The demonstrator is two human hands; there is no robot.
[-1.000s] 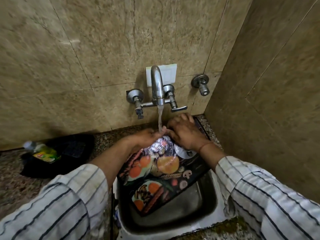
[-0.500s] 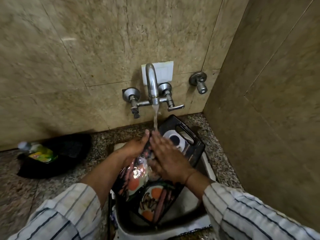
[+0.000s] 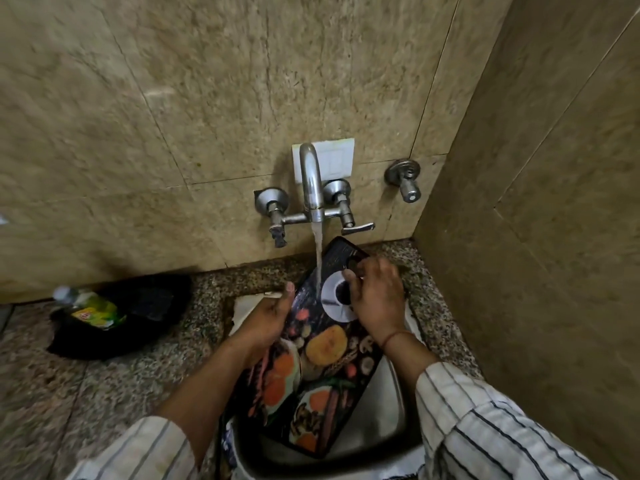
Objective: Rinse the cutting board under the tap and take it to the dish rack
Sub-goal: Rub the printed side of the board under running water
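Food-printed cutting board (image 3: 325, 348) leans tilted in the steel sink (image 3: 391, 403), with tap (image 3: 311, 181) water striking its upper face. The left hand (image 3: 268, 320) grips its left edge. The right hand (image 3: 375, 296) rests by the handle slot, grip unclear. Keeping the tilt should let water sheet downward.

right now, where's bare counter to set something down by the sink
Widest bare patch: speckled counter between the black bag and the left rim of the sink. A narrower strip lies between the sink and the right wall. Crowded: the sink itself, where the left hand and right hand hold the cutting board under the tap.
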